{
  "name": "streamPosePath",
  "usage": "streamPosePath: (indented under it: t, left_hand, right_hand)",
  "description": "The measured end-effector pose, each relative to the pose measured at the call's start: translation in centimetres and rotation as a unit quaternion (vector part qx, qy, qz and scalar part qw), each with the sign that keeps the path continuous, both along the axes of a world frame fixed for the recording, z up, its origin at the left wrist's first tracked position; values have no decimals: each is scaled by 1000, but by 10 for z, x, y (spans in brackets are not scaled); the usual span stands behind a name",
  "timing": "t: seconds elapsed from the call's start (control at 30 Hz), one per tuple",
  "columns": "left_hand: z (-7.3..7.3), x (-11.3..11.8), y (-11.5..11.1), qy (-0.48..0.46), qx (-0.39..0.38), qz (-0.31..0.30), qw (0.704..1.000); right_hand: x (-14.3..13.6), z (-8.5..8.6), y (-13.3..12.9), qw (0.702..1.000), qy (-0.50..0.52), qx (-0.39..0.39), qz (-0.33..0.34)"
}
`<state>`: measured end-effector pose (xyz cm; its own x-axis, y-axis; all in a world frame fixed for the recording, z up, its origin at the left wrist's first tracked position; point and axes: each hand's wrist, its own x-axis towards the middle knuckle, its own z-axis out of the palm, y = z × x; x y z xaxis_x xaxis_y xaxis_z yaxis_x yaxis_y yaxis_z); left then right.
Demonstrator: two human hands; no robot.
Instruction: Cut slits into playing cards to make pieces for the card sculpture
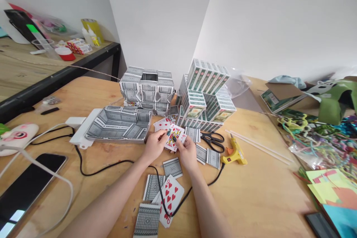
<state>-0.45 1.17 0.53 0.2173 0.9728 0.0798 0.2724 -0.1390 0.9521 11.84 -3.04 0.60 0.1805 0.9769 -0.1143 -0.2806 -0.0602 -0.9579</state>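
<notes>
On the head view, the only one I have, I count two hands, both closed in a pinch on one face card (pixel 178 132) of diamonds: the left hand (pixel 157 143) grips its left edge, and the right hand (pixel 187 152) has its thumb on the face near the right edge. The card is held face up above the middle of the counter (pixel 256 197). Behind it I see more red-suited cards (pixel 160 125), too overlapped for me to count. Just right of the hands I make out three card backs (pixel 213 158), and three more card backs (pixel 172 167) nearer me, beside one nine of hearts (pixel 173 191). One black cord (pixel 111 164) crosses that nine and runs to one yellow glue gun (pixel 235 153). I have one pair of scissors (pixel 216 142) between the hands and the gun, and two white sticks (pixel 259 147) beyond it. Left of the hands lies one open tray (pixel 118 124) built of cards, next to one power strip (pixel 80 139); behind it stands one card block (pixel 147 91) with a square opening on top. Right of the block is one pile of card packs (pixel 196 108), its top row about six packs, though I can't count them all. At far left I see one phone (pixel 30 186).
</notes>
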Motion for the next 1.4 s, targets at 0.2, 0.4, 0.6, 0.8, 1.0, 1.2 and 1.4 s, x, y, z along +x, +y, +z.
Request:
streamPosePath:
  t: [0.2,0.4,0.6,0.8,1.0,1.2,1.4]
  left_hand:
    - [2,0,0,-3,-12,-2,1000]
    - [-2,0,1,30,24,-9,999]
    - [-3,0,-1,104,127,29,986]
    - [-1,-2,-3,150,182,71,969]
    - [2,-3,-6,176,186,49,965]
    - [2,-2,-10,185,255,22,949]
    - [-2,3,-19,204,358,-22,911]
  right_hand:
    - [1,-2,1,1000,-3,-2,0]
    - [1,-7,1,1000,-23,-4,0]
    - [2,-10,0,995,-85,29,-40]
    - [6,-6,0,993,-90,60,-57]
    - [8,-6,-2,989,-121,48,-75]
    - [4,-7,-7,943,-296,41,-148]
    - [1,-8,-10,918,-348,48,-187]
